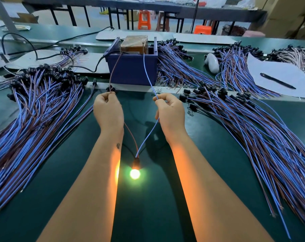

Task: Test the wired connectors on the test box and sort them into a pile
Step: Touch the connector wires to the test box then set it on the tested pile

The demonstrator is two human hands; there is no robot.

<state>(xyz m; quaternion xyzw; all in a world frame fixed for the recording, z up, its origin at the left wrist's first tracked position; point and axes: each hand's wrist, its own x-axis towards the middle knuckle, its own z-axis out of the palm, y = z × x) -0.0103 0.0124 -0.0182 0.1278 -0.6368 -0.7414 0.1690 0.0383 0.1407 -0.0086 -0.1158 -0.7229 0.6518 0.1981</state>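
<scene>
The bench [157, 198] is covered in smooth dark green matting. Two large piles of wired connectors are spread on it: the left pile [34, 116] and the right pile [253, 130], each of thin blue and brown insulated leads ending in small black sockets. A blue plastic test box [132, 70], rigid and square-sided, is set at the back centre, with a brown lead [116, 67] and a blue lead [146, 70] trailing from it towards the hands.

The left hand [108, 112] is curled, with the brown lead and the connector's red wire pinched at the fingertips. The right hand [171, 110] is likewise curled and pinches the blue lead to the connector's blue wire.

The connector under test [136, 162] lies on the matting between the forearms, its bulb [135, 173] lit. It is judged very light and limp; the bulb is probably glass and fragile. It is best held by the wires or the black socket, not by the bulb.
</scene>
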